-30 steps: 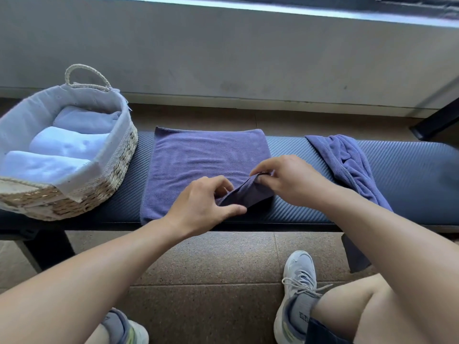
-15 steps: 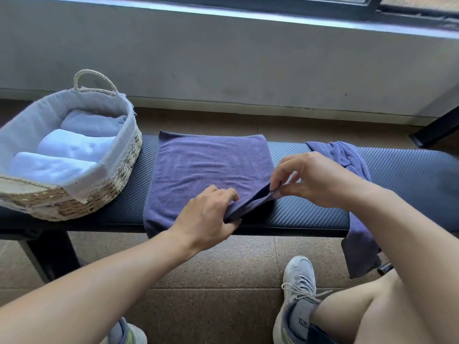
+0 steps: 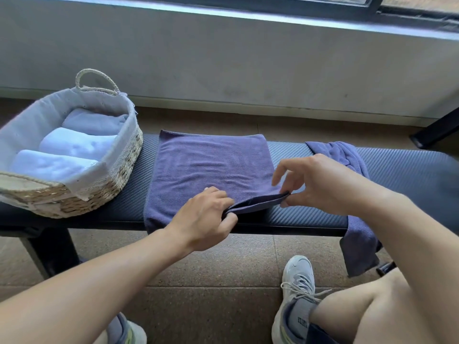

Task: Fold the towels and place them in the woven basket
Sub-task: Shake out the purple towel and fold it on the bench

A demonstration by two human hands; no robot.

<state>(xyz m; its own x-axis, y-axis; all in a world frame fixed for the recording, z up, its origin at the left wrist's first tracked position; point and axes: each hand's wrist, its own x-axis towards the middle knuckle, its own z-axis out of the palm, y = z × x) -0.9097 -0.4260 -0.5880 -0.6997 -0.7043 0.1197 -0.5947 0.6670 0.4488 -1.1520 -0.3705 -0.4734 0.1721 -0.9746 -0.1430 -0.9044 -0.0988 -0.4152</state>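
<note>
1. There is one view only, from a camera worn on the person's head; no second view shares any of the scene.
2. It looks forward and steeply down, across the person's forearms and knees to the bench point(image 3: 310, 220) that runs left to right through the middle.
3. It sits close: the left hand point(image 3: 206, 217) and right hand point(image 3: 320, 184) fill the centre, and the shoes point(image 3: 295, 289) lie at the near edge.
4. The wide lens bows the wall point(image 3: 223, 53) and the sill at the far side.
5. The basket point(image 3: 119, 170) stands at the left, cut by the frame edge.
</note>
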